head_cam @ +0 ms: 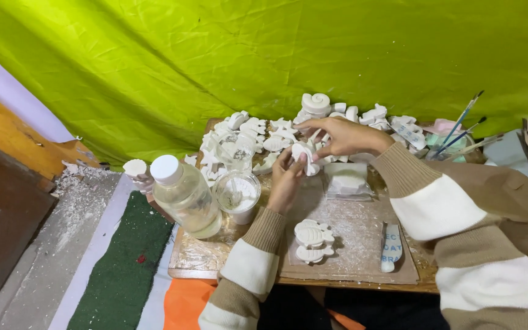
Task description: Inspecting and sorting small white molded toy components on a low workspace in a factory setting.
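Currently: small white plaster figurine [304, 153], held above the counter [349, 244]; my left hand [285, 180] and right hand [337, 135] fingers grip it. Light, even pressure seems wise; plaster chips easily.

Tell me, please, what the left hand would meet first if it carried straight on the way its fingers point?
Probably the small white plaster piece that the left hand already touches; beyond it lies the right hand, though depth is hard to judge.

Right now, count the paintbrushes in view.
3 brushes, all standing in the cup at far right: one tallest, one below it, one lowest. More may be hidden.
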